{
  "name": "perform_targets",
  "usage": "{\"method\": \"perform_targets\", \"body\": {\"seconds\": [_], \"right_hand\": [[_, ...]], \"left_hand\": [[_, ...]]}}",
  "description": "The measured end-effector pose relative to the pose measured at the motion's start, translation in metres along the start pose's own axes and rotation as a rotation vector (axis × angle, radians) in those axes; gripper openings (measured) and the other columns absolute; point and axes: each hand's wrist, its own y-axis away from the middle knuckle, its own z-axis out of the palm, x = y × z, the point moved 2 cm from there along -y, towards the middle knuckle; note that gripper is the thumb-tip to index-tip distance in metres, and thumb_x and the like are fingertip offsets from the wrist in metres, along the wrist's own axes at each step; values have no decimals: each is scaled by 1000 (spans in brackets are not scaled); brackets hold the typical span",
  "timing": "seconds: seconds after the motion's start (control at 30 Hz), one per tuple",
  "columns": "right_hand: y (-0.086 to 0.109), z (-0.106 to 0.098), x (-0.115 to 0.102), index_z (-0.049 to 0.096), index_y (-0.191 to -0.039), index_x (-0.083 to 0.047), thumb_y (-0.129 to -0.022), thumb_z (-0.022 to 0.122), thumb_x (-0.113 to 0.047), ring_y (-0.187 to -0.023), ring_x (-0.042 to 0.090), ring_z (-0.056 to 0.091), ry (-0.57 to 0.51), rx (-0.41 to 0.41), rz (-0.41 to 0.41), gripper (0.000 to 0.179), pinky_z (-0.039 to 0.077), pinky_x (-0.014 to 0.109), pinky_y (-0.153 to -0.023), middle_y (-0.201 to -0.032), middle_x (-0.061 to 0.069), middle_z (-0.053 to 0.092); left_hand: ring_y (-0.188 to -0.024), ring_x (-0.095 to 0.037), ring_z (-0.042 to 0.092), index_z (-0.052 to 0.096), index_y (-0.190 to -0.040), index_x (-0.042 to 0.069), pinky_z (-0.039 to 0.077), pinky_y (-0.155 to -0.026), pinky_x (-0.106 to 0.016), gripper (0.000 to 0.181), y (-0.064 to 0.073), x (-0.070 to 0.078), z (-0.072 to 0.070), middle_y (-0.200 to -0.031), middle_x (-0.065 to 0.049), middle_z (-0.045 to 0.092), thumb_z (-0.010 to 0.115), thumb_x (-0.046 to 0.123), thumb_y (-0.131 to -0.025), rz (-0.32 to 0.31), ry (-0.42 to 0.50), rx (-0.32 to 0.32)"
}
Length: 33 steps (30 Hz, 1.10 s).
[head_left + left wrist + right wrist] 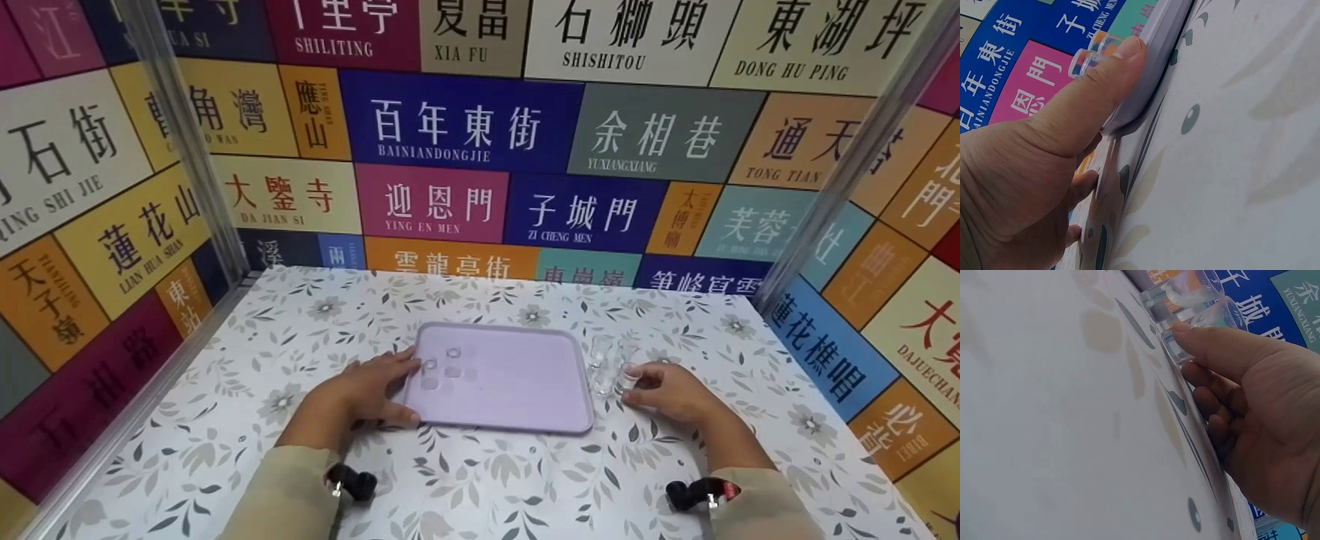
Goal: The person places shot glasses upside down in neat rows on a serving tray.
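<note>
A lilac tray (517, 379) lies on the table, with two small clear shot glasses (452, 361) standing in its left part. My left hand (367, 386) rests at the tray's left edge. Its straight thumb (1129, 48) touches the rim near the front corner, the other fingers spread along the side. Off the tray's right edge stand several clear shot glasses (601, 351) close together. The front right shot glass (623, 381) is pinched between thumb and fingers of my right hand (671, 390). In the right wrist view, its thick base (1175, 346) is near the tabletop.
A white tabletop (480, 476) with a leaf and flower pattern runs under everything. Coloured panels with place names (461, 120) wall in the back and both sides. Clear corner strips (202, 172) rise at the left and right.
</note>
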Motion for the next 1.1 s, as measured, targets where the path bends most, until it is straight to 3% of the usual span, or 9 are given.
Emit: {"method": "perform_targets", "body": {"seconds": [0.1,0.27,0.43,0.63,0.9,1.1], "right_hand": [[0,-1,0,72,-138,-15,-88,86,-46,-115,23,66,-27,4,25,60,50,41,-108,-124,8,75],[0,-4,2,73,-136,-14,-89,87,-43,-99,15,64,-122,18,65,57,54,28,-85,-113,5,75],[2,-8,3,73,-135,-14,-89,86,-48,-92,17,62,-182,37,118,58,56,30,-72,-112,4,74],[3,-12,-3,70,-139,-17,-89,86,-48,-104,16,67,-295,81,147,61,60,30,-85,-119,2,74],[2,-16,-23,65,-143,-4,-95,83,-33,-103,-1,69,-449,159,59,59,59,17,-91,-113,-12,76],[-3,-15,-43,64,-146,-9,-94,81,-49,-115,-1,66,-462,206,72,68,54,10,-95,-131,-2,74]], "left_hand": [[-170,-28,13,33,-168,38,1,-137,-67,114,0,-1,0,-181,16,15,86,72,-73,1,6,3],[-170,-28,12,33,-168,39,1,-137,-66,114,-1,-2,1,-181,16,16,86,72,-73,-1,15,6],[-171,-27,11,32,-168,40,0,-137,-66,114,-3,-4,2,-180,18,15,86,72,-73,-7,20,0],[-171,-28,12,32,-168,39,1,-137,-66,114,-3,-3,1,-181,17,14,86,73,-73,2,14,-2],[-170,-29,13,34,-168,38,1,-136,-68,115,1,-1,0,-181,16,17,88,70,-72,10,31,5],[-170,-28,12,34,-167,41,1,-136,-67,114,-1,-1,0,-180,17,17,88,71,-71,6,35,8]]}}
